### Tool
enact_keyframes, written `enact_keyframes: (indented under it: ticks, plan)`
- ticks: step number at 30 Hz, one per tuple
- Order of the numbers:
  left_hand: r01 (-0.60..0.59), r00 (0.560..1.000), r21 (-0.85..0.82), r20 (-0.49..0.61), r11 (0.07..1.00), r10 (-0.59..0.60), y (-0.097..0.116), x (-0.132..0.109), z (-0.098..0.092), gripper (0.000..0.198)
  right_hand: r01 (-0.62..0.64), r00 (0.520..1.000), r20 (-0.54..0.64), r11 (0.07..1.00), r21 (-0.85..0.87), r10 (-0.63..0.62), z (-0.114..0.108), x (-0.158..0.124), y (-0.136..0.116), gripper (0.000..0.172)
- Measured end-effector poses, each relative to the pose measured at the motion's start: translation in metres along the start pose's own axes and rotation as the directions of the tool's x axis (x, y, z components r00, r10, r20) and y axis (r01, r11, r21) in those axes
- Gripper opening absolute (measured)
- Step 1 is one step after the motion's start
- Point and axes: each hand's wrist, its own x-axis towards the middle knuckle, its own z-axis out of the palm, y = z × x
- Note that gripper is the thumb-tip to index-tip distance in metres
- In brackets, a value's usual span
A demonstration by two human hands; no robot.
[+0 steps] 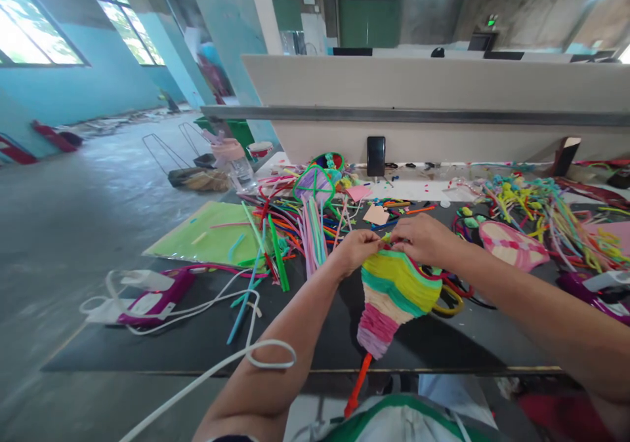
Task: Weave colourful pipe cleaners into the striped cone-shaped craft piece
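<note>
Above the dark table, a striped, heart-like pipe-cleaner piece hangs tilted, wide at the top and narrow below. Its bands run yellow, teal, cream, pink and lilac, and an orange stem sticks out from the narrow end. My left hand pinches at its upper edge, beside a small green bit. Close by on the right, my right hand has its fingers closed at the same edge. What exactly lies between the fingertips is partly hidden. A dark red trim runs along the top edge under my right hand.
Loose pipe cleaners and a green plastic-wrapped sheet lie to the left. Purple power strips with a white cable sit at the left. A phone leans at the back. A pink heart-like piece lies at the right.
</note>
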Motion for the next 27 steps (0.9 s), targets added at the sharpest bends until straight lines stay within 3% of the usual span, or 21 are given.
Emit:
enact_keyframes:
  ticks: [4, 7, 10, 13, 16, 18, 20, 24, 27]
  plan:
    - [0.001, 0.999, 0.074, -0.042, 0.997, 0.002, -0.003, 0.001, 0.001, 0.039, -0.008, 0.999, 0.037, 0.979, -0.204, 0.016, 0.000, 0.006, -0.016, 0.015]
    - [-0.061, 0.994, 0.201, -0.073, 0.978, 0.077, -0.007, 0.002, 0.001, 0.032, 0.022, 0.999, -0.033, 0.984, -0.178, -0.028, -0.001, 0.009, -0.023, 0.017]
    - [-0.130, 0.989, 0.284, -0.034, 0.950, 0.146, -0.008, 0.002, 0.002, 0.025, -0.092, 0.990, -0.103, 0.995, 0.038, 0.095, 0.000, 0.016, -0.019, 0.014]
    - [-0.130, 0.991, 0.326, 0.004, 0.937, 0.136, -0.005, 0.002, 0.002, 0.020, -0.266, 0.945, -0.076, 0.882, 0.389, 0.319, 0.007, 0.025, -0.009, 0.015]
    - [-0.150, 0.988, 0.309, 0.025, 0.939, 0.150, -0.005, 0.004, 0.001, 0.017, -0.228, 0.953, 0.020, 0.672, 0.705, 0.303, 0.013, 0.030, -0.003, 0.015]
    - [-0.174, 0.984, 0.283, 0.023, 0.943, 0.175, -0.006, 0.005, 0.001, 0.018, -0.192, 0.970, 0.065, 0.571, 0.798, 0.235, 0.014, 0.032, -0.005, 0.014]
    - [-0.200, 0.980, 0.250, 0.038, 0.947, 0.197, -0.008, 0.006, 0.001, 0.017, -0.209, 0.971, 0.084, 0.617, 0.759, 0.226, 0.013, 0.034, -0.011, 0.014]
    - [-0.275, 0.962, 0.221, 0.072, 0.936, 0.265, -0.011, 0.006, 0.004, 0.015, -0.229, 0.969, 0.016, 0.869, 0.438, 0.247, 0.009, 0.040, -0.025, 0.014]
    - [-0.304, 0.953, 0.236, 0.058, 0.923, 0.298, -0.012, 0.006, 0.007, 0.014, -0.200, 0.978, 0.014, 0.907, 0.372, 0.210, 0.011, 0.050, -0.031, 0.011]
